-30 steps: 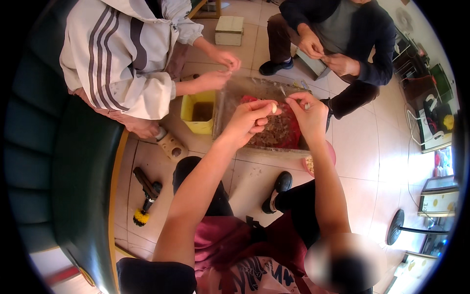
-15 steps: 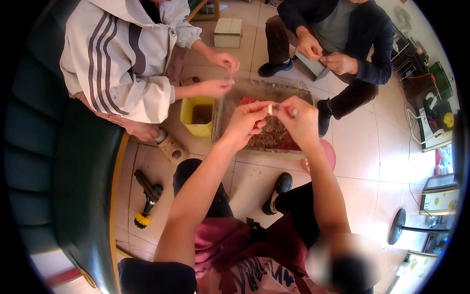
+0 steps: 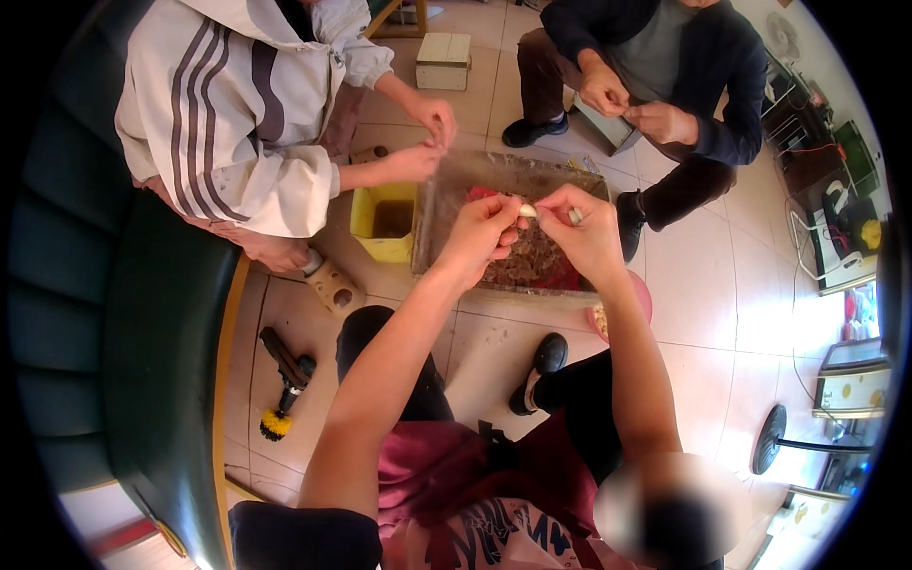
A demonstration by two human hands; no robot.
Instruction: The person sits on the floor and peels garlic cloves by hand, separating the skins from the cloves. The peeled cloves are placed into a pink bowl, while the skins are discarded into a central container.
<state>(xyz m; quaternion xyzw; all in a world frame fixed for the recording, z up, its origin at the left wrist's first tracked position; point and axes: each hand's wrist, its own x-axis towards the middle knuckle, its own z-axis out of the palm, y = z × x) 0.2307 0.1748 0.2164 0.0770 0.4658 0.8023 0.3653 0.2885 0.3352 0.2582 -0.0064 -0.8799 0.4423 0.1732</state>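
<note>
Since a second ago, the person's bare right hand (image 3: 594, 236) has moved leftward to the bare left hand (image 3: 477, 233). Pinched between left thumb and finger is a small, pale, clove-shaped piece (image 3: 528, 211), held above a grey rectangular tub (image 3: 494, 169) of brown flaky scraps (image 3: 534, 255). Right fingertips meet its right end; other right fingers curl around a small white lump (image 3: 576, 217). Left of the tub stands a square yellow bucket (image 3: 382, 247); a round pink bowl (image 3: 643, 299) sits beyond the right forearm.
</note>
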